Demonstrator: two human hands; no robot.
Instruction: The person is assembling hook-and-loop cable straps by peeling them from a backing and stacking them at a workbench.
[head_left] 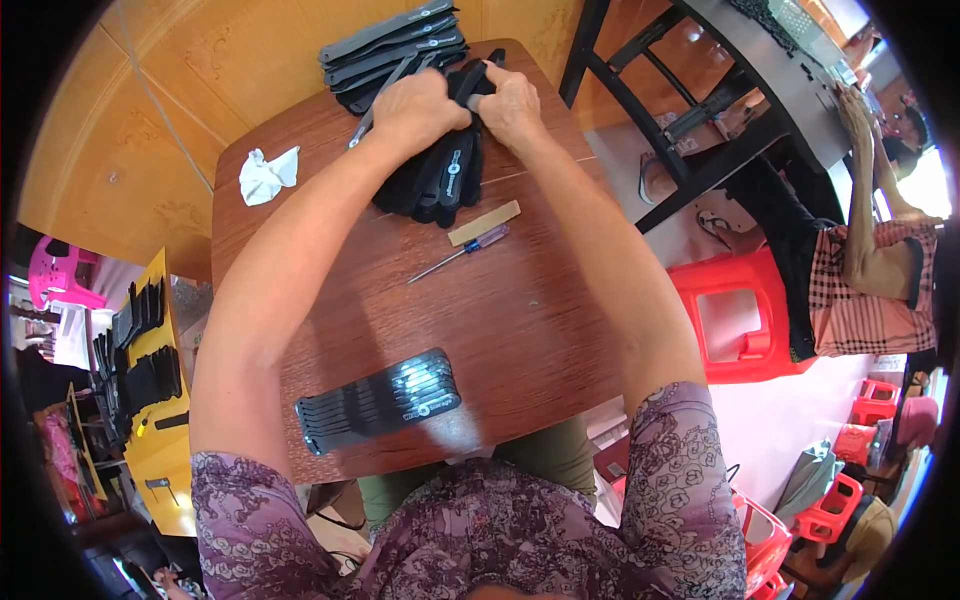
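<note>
Black flat pieces point(440, 175) lay heaped at twelve o'clock on the wooden table point(520, 330), where the left hand point(420, 105) and right hand point(510, 100) pinched one piece, seemingly mid-assembly, so careful alignment seemed needed next.

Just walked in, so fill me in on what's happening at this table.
A person seated at a brown wooden table has both hands on a heap of black glove-like pieces at its far side, the left hand and right hand gripping one black piece between them. Grey flat pieces are stacked beyond. A screwdriver, a small tan block and a crumpled white cloth lie nearby; a fanned black stack sits near the person. Another person sits at the right.
</note>
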